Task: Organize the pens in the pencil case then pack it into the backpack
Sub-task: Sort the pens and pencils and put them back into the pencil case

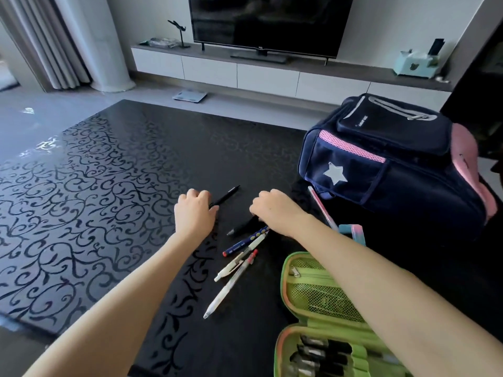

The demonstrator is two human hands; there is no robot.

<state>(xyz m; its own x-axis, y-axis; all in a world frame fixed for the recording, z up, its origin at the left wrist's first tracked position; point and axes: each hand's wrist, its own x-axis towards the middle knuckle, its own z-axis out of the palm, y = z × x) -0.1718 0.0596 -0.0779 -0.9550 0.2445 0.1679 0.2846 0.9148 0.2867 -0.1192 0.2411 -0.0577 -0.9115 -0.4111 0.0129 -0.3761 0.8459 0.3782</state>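
Head view: 2 bare forearms are extended over a black table point(114, 170) patterned with scrolls. The left hand point(194, 212) is curled knuckles-up, its fingers point(202, 195) bent down at the near end of a black pen point(226, 196), which lies at an angle on the table; contact appears to be made at the pen's end, but whether it is pinched cannot be told, since the fingertips are hidden. The right hand point(275, 210) is likewise curled, palm down, its fingers folded onto a dark pen point(241, 228) and the upper end of a blue pen point(245, 244); a firm grip cannot be confirmed. Just beside the blue pen, 2 white pens point(231, 278) are laid roughly parallel, one with a red clip. A pink pen point(321, 210) is seen between the right wrist and the backpack point(394, 170), which is navy with pink trim and a white star and lies on its back at the table's right side. The green pencil case point(313, 292) is spread open at the lower right, under the right forearm, with several dark pens held in its loops and a mesh pocket shown in its lid.
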